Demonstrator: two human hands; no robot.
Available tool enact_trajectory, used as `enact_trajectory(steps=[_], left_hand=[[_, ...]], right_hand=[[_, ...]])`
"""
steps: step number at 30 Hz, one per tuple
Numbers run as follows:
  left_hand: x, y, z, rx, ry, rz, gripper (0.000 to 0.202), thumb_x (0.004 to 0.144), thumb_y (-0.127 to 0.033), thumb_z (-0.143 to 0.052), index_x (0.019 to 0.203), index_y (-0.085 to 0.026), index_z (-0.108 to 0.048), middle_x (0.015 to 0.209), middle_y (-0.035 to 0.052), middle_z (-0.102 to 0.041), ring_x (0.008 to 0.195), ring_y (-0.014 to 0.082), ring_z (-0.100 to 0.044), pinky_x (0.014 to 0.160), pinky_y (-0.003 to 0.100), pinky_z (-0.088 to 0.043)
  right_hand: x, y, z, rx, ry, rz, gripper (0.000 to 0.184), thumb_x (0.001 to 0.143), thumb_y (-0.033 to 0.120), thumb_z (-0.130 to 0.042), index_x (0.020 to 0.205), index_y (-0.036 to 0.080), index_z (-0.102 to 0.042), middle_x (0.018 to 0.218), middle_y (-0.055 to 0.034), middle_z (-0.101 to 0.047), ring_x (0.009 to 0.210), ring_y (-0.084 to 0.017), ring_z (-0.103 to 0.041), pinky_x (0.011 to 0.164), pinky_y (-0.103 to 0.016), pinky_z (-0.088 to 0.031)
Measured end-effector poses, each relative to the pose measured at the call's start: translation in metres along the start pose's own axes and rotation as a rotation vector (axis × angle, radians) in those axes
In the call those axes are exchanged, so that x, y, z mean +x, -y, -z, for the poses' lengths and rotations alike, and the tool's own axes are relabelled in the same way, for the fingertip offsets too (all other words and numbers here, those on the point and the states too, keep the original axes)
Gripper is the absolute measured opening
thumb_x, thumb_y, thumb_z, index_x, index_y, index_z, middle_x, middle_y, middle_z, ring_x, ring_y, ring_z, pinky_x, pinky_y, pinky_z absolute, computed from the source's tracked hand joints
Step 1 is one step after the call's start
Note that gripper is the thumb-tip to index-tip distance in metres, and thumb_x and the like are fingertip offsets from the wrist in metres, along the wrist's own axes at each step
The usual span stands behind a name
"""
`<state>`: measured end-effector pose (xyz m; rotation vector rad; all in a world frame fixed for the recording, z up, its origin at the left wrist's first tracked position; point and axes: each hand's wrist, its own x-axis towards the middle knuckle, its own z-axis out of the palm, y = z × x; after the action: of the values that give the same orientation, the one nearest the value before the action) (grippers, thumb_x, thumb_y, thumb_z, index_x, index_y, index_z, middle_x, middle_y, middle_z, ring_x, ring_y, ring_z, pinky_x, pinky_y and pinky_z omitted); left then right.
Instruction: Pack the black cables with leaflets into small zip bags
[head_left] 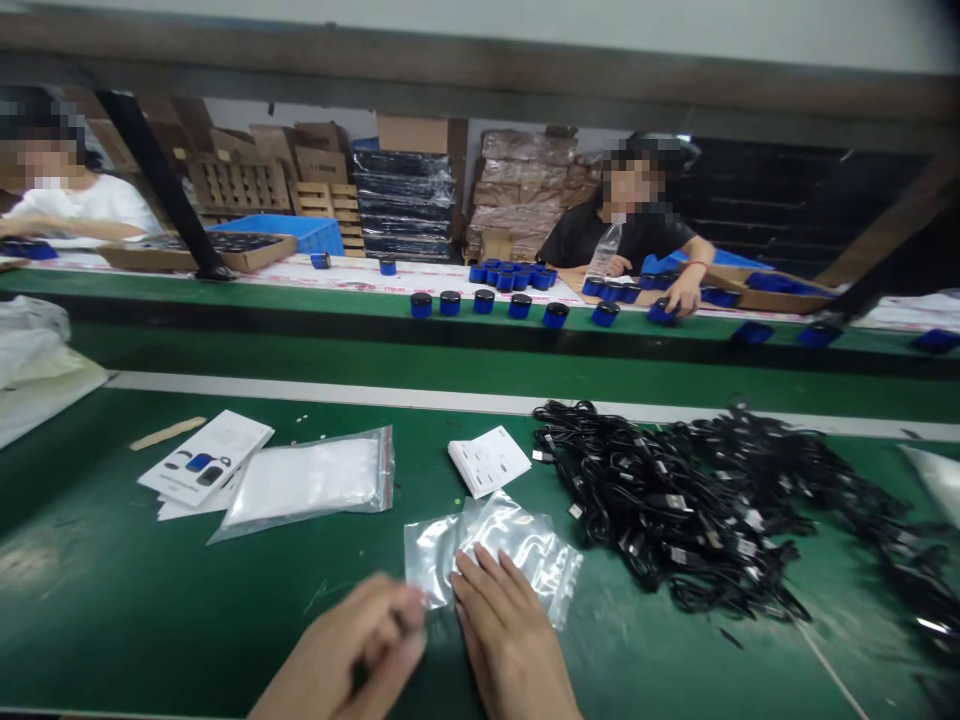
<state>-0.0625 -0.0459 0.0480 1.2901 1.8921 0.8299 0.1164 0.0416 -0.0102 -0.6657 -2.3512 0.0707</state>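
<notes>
My right hand (510,625) lies flat, fingers stretched out, on a few overlapping clear plastic bags (517,525). Just left of the bags is my left hand (360,640), slightly blurred. Its fingers are bent, with a gap to the thumb, and I see nothing held between them. Beyond the bags sits a small stack of printed white cards (491,460). To the right spreads a heap of black USB cables (660,510). At the left, a clear zip bag with white contents (307,480) partly covers printed leaflets (206,460).
A flat wooden stick (169,433) lies by the leaflets, a plastic bag (37,370) at the far left. On the raised belt stand several blue-and-black round items (484,300); a co-worker's hand (682,290) touches one. Another person (82,205) sits at the far left.
</notes>
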Motion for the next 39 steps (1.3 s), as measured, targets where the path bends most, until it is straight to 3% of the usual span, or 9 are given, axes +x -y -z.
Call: enact_trajectory(steps=[4, 9, 12, 17, 22, 26, 30, 34, 39], left_hand=[[0.053, -0.035, -0.021, 0.303, 0.018, -0.089, 0.043, 0.089, -0.042, -0.044, 0.118, -0.011, -0.053, 0.106, 0.0116, -0.057, 0.074, 0.0195, -0.064, 0.077, 0.038, -0.050], [0.073, -0.037, -0.031, 0.429, 0.009, -0.136, 0.016, 0.084, -0.026, -0.049, 0.087, -0.016, -0.062, 0.086, 0.0049, -0.058, 0.079, 0.0231, -0.064, 0.073, 0.034, -0.047], [0.072, -0.031, -0.027, 0.463, 0.005, -0.155, 0.017, 0.085, -0.023, -0.048, 0.075, -0.020, -0.061, 0.078, 0.0009, -0.059, 0.072, 0.0195, -0.063, 0.067, 0.029, -0.045], [0.075, -0.022, -0.008, 0.432, -0.024, -0.170, 0.036, 0.092, -0.030, -0.034, 0.085, -0.023, -0.069, 0.086, 0.0012, -0.065, 0.079, 0.0191, -0.066, 0.071, 0.028, -0.046], [0.080, -0.015, 0.011, 0.334, -0.126, -0.166, 0.038, 0.091, -0.040, -0.036, 0.094, -0.024, -0.070, 0.097, 0.0017, -0.067, 0.089, 0.0197, -0.066, 0.078, 0.027, -0.048], [0.080, -0.008, 0.025, 0.245, -0.223, -0.101, 0.038, 0.090, -0.047, -0.036, 0.090, -0.024, -0.066, 0.086, 0.0013, -0.074, 0.087, 0.0210, -0.068, 0.080, 0.029, -0.051], [0.076, -0.004, 0.036, 0.096, -0.298, -0.028, 0.039, 0.088, -0.054, -0.038, 0.091, -0.023, -0.062, 0.078, 0.0001, -0.074, 0.079, 0.0204, -0.069, 0.076, 0.028, -0.052], [0.066, -0.005, 0.031, -0.176, -0.267, 0.020, 0.042, 0.078, -0.061, -0.052, 0.085, -0.021, -0.064, 0.071, -0.0004, -0.071, 0.070, 0.0196, -0.068, 0.068, 0.026, -0.055], [0.047, -0.014, 0.013, -0.238, -0.275, 0.079, 0.034, 0.077, -0.056, -0.055, 0.078, -0.024, -0.065, 0.059, -0.0043, -0.063, 0.056, 0.0154, -0.059, 0.057, 0.021, -0.048]], right_hand=[[0.002, 0.000, 0.001, 0.097, 0.020, 0.089, 0.029, 0.089, 0.007, -0.046, 0.110, 0.014, -0.064, 0.111, -0.0069, -0.070, 0.104, -0.024, -0.065, 0.091, -0.037, -0.052], [-0.002, 0.004, -0.012, 0.333, -0.049, 0.135, 0.023, 0.091, 0.014, -0.049, 0.086, 0.021, -0.070, 0.100, -0.0015, -0.074, 0.099, -0.017, -0.067, 0.097, -0.032, -0.047], [0.000, 0.003, -0.010, 0.351, -0.063, 0.130, 0.015, 0.089, 0.019, -0.054, 0.088, 0.022, -0.069, 0.101, -0.0020, -0.074, 0.098, -0.018, -0.067, 0.097, -0.032, -0.047], [0.006, -0.006, 0.012, 0.146, -0.032, 0.140, 0.020, 0.087, 0.027, -0.057, 0.101, 0.018, -0.066, 0.109, -0.0084, -0.071, 0.103, -0.025, -0.065, 0.090, -0.038, -0.053], [0.005, -0.008, -0.007, 0.046, 0.058, 0.239, 0.023, 0.092, 0.019, -0.050, 0.113, 0.019, -0.061, 0.119, 0.0001, -0.066, 0.113, -0.026, -0.058, 0.103, -0.045, -0.041], [0.010, -0.011, -0.020, 0.112, 0.088, 0.144, 0.044, 0.087, 0.040, -0.057, 0.123, 0.014, -0.056, 0.125, -0.0095, -0.061, 0.119, -0.031, -0.052, 0.107, -0.051, -0.032], [0.021, -0.012, -0.005, 0.160, 0.227, 0.028, 0.058, 0.081, 0.051, -0.063, 0.124, 0.013, -0.057, 0.130, -0.0152, -0.056, 0.124, -0.037, -0.046, 0.104, -0.057, -0.031], [0.019, -0.007, 0.007, 0.464, 0.011, -0.297, 0.034, 0.088, 0.031, -0.058, 0.120, 0.020, -0.059, 0.120, -0.0125, -0.064, 0.112, -0.029, -0.058, 0.096, -0.044, -0.047], [0.017, -0.007, 0.005, 1.014, -0.181, -0.775, 0.056, 0.087, 0.030, -0.058, 0.138, 0.023, -0.037, 0.122, -0.0140, -0.060, 0.098, -0.022, -0.065, 0.076, -0.031, -0.056]])
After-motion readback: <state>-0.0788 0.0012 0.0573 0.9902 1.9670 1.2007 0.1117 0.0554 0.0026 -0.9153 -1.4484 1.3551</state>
